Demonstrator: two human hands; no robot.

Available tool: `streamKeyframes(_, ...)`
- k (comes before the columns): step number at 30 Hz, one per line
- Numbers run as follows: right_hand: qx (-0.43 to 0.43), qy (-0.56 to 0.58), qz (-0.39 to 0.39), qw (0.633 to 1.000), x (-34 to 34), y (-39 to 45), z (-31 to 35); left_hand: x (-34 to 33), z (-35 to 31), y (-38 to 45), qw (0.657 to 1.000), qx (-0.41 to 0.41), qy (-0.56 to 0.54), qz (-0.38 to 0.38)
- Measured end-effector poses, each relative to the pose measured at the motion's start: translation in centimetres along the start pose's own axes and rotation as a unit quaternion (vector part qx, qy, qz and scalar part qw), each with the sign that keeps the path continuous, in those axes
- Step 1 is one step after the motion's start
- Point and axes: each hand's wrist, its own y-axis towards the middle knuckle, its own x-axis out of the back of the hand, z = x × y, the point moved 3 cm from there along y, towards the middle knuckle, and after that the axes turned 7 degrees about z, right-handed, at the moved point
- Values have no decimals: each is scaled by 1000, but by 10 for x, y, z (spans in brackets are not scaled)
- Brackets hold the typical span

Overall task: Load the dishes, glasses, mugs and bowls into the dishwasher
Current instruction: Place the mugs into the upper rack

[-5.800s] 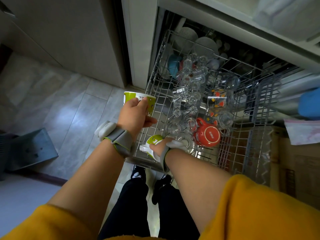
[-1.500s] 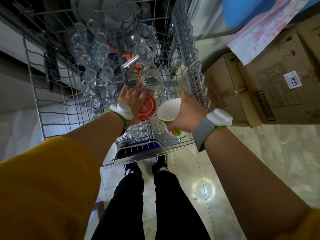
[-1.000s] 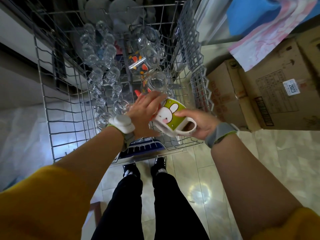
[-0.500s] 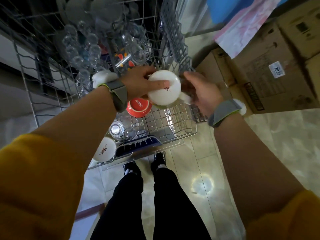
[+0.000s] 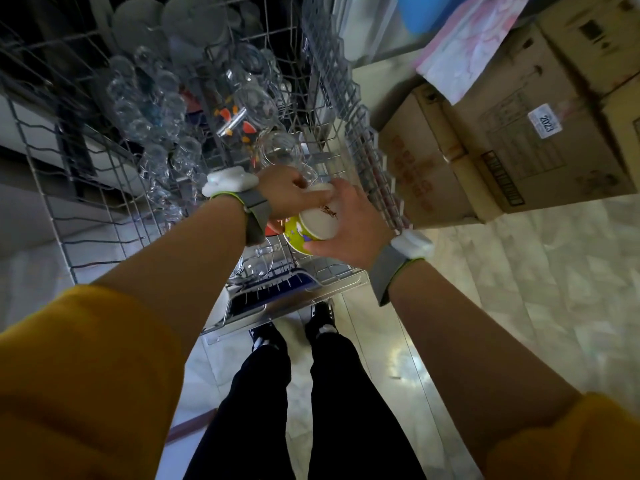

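Observation:
Both of my hands hold a green and white mug (image 5: pixel 313 225), upside down with its white base up, over the near right part of the pulled-out dishwasher rack (image 5: pixel 114 188). My left hand (image 5: pixel 289 194) grips its far side. My right hand (image 5: pixel 349 225) wraps its near right side. A sliver of the red mug (image 5: pixel 272 228) shows under my left wrist. Several clear glasses (image 5: pixel 152 109) stand in rows in the rack, and a glass mug (image 5: pixel 277 150) lies just beyond my hands.
Cardboard boxes (image 5: pixel 502 147) stand on the floor right of the rack, with a pink cloth (image 5: pixel 464 53) draped above. Grey bowls (image 5: pixel 194 22) sit at the rack's far end. My legs and shoes (image 5: pixel 294 327) are below the rack's front edge on pale tile floor.
The mug has come down and toward the rack's near right corner. My right hand has closed round it; half a second ago it was only beside it. The red mug is now mostly hidden.

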Motion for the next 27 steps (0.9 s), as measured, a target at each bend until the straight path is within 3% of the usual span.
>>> streamKeyframes(6,-62,103,-13,993,-17,0,-24,-4,17,-4,999,-18,-31,-17)
streamKeyframes(10,-59,79,-26,995,-27,-4,-21,-17,27,-10,998,-56,-12,26)
streamKeyframes(21,-75,10,-54,996,-47,-17,-20,-37,45,-18,995,-96,-14,-19)
streamKeyframes(27,-67,-8,-36,997,-54,-21,-18,-50,57,-28,996,-72,-51,-33)
